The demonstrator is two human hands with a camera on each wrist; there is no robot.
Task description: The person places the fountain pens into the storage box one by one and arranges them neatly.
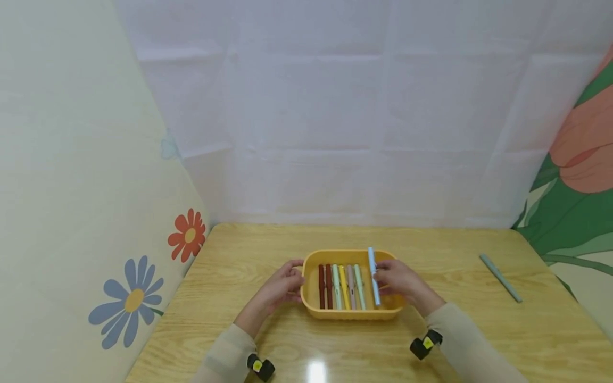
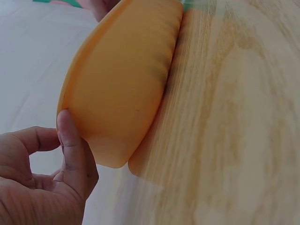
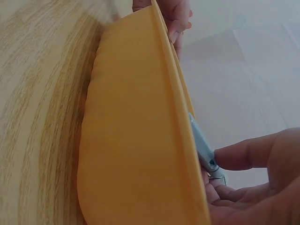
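A yellow-orange plastic tray (image 1: pixel 351 315) with rounded corners sits on the table, several pens side by side in it. From the left they are two dark red pens (image 1: pixel 321 287), then light green, yellow (image 1: pixel 345 290), greyish pink and light green ones. My left hand (image 1: pixel 282 284) grips the tray's left end, its fingertips at the rim in the left wrist view. Over the tray's right part, my right hand (image 1: pixel 399 277) pinches a light blue pen (image 1: pixel 373 279) between thumb and fingers. This pen (image 3: pixel 201 145) is partly hidden behind the tray wall in the right wrist view.
A grey-green pen (image 1: pixel 500 277) lies slantwise on the wooden table (image 1: pixel 460 340), well to the right of the tray. White cloth (image 1: pixel 306 133) hangs behind the table, and flower-printed panels (image 1: pixel 96 186) stand at both sides.
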